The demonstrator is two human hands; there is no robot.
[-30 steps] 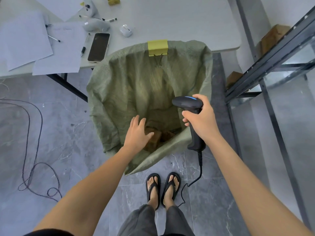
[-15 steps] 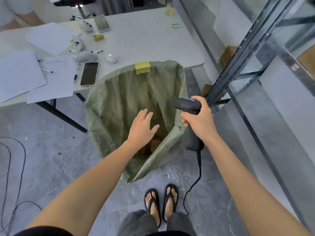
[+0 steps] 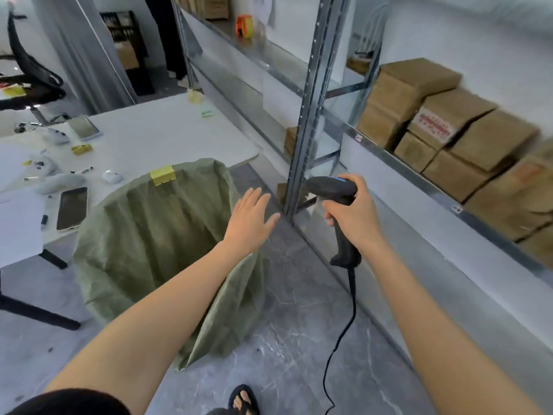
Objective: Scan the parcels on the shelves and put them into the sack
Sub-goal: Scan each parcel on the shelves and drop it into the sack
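Beside the sack, my left hand is hovering spread and empty; my right hand is gripping the scanner.

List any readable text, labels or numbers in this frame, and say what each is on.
Nothing can be read; there are four marks.
Red print on a brown parcel: several lines, too blurred.
Small tag on the shelf rail: too small.
Second tag on the same rail: too small.
Green note on the white table: dark writing, too small.
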